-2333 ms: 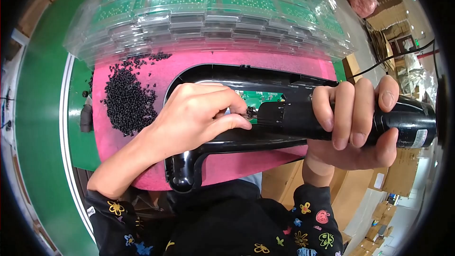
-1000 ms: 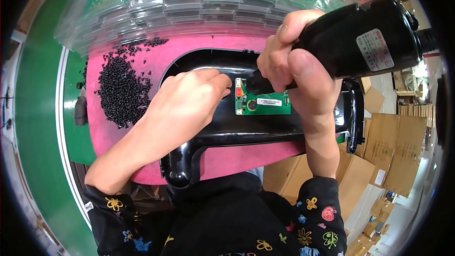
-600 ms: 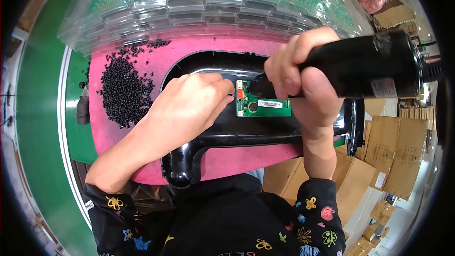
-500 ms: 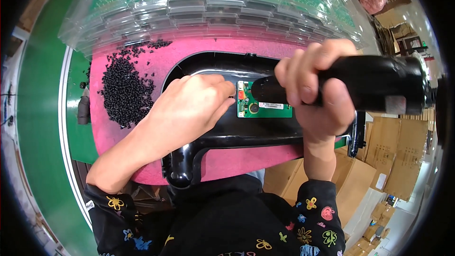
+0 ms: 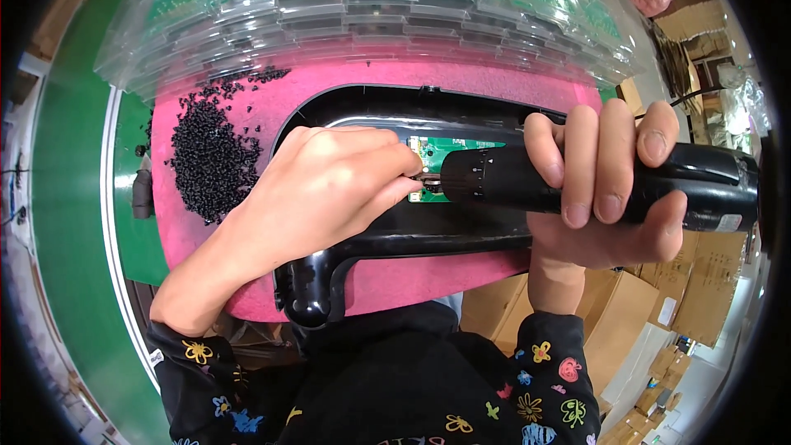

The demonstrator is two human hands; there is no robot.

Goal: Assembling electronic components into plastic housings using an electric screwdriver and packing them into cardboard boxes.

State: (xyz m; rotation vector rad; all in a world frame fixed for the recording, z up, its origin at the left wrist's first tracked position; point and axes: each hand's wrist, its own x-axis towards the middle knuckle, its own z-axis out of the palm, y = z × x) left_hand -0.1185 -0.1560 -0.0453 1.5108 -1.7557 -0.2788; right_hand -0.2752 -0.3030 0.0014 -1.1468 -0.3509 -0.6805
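My right hand [image 5: 606,169] is wrapped around a black electric screwdriver [image 5: 503,177], which lies nearly level with its nose to the left. My left hand [image 5: 329,177] is closed in a pinch right at the bit end; what the fingertips hold is too small and hidden to make out. Beneath the tool, a green circuit board [image 5: 437,147] sits inside a glossy black curved plastic housing [image 5: 428,231], partly covered by the screwdriver. Left of the housing lies a heap of small black screws [image 5: 206,156], close to my left forearm.
The housing rests on a pink mat [image 5: 412,276]. Stacked clear plastic trays [image 5: 371,0] with green boards stand along the far side. Cardboard boxes [image 5: 618,305] are on the right, below the table. A cable [image 5: 700,92] shows near the screwdriver's rear end.
The screwdriver has shifted slightly right, bringing its nose to my left fingertips. My right hand's grip has loosened and moved back along the body. The left hand moved slightly right.
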